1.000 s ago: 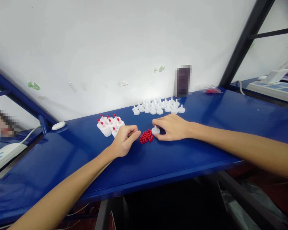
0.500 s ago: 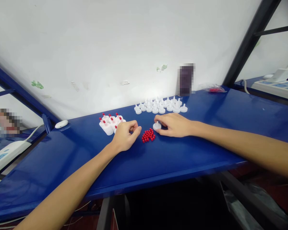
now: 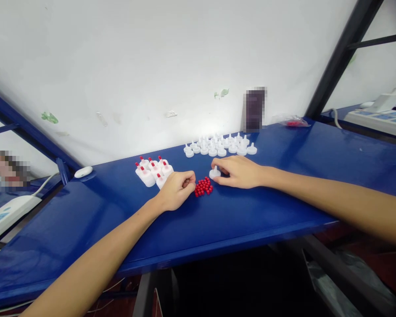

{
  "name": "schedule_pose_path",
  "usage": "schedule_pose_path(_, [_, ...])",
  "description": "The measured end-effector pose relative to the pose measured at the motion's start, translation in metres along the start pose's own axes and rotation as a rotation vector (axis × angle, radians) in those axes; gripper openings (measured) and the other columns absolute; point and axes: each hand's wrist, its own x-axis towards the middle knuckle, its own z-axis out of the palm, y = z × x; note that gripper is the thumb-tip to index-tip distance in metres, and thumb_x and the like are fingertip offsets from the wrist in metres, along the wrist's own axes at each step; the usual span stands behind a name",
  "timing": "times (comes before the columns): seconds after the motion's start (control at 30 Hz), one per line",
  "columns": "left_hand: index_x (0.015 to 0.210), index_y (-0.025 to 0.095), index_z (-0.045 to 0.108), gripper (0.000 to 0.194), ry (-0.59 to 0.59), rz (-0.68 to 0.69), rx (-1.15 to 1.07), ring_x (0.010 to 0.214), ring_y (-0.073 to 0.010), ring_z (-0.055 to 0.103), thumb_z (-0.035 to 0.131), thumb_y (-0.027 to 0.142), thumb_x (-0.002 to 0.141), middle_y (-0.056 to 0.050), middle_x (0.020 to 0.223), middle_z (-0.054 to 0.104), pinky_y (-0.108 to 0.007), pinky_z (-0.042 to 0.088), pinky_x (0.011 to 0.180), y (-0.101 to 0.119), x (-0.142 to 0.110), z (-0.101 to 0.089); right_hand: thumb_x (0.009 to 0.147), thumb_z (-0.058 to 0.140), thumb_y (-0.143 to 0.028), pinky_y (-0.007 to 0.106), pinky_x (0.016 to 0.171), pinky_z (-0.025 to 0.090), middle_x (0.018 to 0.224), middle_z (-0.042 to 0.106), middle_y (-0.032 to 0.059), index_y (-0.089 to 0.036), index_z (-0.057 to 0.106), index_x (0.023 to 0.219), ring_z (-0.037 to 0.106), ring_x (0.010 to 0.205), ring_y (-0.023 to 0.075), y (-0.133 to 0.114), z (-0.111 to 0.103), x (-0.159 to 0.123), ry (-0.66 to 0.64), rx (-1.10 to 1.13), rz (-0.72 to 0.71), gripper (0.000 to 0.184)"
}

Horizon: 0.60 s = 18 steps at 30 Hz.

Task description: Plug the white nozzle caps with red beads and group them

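A small white cap with a pointed spout [image 3: 215, 172] stands upright on the table, held between the thumb and fingers of my right hand [image 3: 239, 171]. My left hand [image 3: 177, 189] is closed, its fingertips at the left edge of a pile of tiny red caps [image 3: 203, 187]. Whether a red cap is between those fingers is hidden. Behind my left hand stand several white spouted caps with red tips [image 3: 148, 177], partly covered by it. Farther back, against the wall, sits a cluster of white spouted caps without red tips [image 3: 213, 151].
Everything stands on a blue table [image 3: 201, 233] against a white wall. A blurred dark upright object [image 3: 254, 110] leans at the back. To its right lies a clear bag with red pieces [image 3: 293, 123]. A small white case [image 3: 83, 171] lies at the back left.
My left hand has moved right and slightly down, from beside the red-tipped caps to the edge of the red pile. My right hand keeps its hold on the white spouted cap.
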Motion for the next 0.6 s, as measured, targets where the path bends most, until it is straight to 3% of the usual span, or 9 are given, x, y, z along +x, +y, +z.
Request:
schedule_pose_path(0.17, [0.074, 0.017, 0.052, 0.02, 0.052, 0.037, 0.024, 0.054, -0.0096, 0.04, 0.048, 0.028, 0.091, 0.005, 0.058, 0.047, -0.024, 0.031, 0.057, 0.0, 0.002, -0.002, 0.099, 0.045, -0.045, 0.03, 0.063, 0.033, 0.083, 0.066, 0.0042, -0.019, 0.056, 0.101, 0.056, 0.07, 0.0186, 0.003, 0.002, -0.001, 0.043, 0.101, 0.002, 0.028])
schedule_pose_path(0.3, [0.063, 0.017, 0.051, 0.033, 0.077, 0.104, 0.031, 0.054, -0.0098, 0.039, 0.048, 0.032, 0.092, 0.005, 0.053, 0.047, -0.027, 0.033, 0.064, 0.005, 0.0, -0.006, 0.101, 0.043, -0.051, 0.031, 0.068, 0.039, 0.082, 0.063, 0.0033, -0.019, 0.054, 0.1, 0.055, 0.07, 0.0179, 0.003, 0.004, -0.004, 0.14, 0.387, -0.101, 0.033])
schedule_pose_path(0.4, [0.057, 0.016, 0.049, 0.039, 0.095, 0.142, 0.02, 0.054, -0.0104, 0.04, 0.047, 0.035, 0.091, 0.004, 0.052, 0.05, -0.03, 0.033, 0.069, 0.009, -0.001, -0.008, 0.1, 0.045, -0.055, 0.028, 0.061, 0.038, 0.077, 0.062, 0.0005, -0.019, 0.055, 0.107, 0.052, 0.059, 0.0142, -0.003, 0.003, -0.007, 0.09, 0.574, -0.182, 0.038])
schedule_pose_path(0.6, [0.051, 0.018, 0.045, 0.043, 0.158, 0.1, -0.005, 0.051, -0.0109, 0.042, 0.045, 0.035, 0.091, 0.003, 0.047, 0.046, -0.029, 0.034, 0.062, 0.01, 0.0, -0.006, 0.102, 0.047, -0.051, 0.028, 0.062, 0.036, 0.078, 0.064, 0.0001, -0.018, 0.057, 0.108, 0.052, 0.061, 0.0134, -0.01, 0.003, -0.008, 0.085, 0.477, -0.234, 0.035])
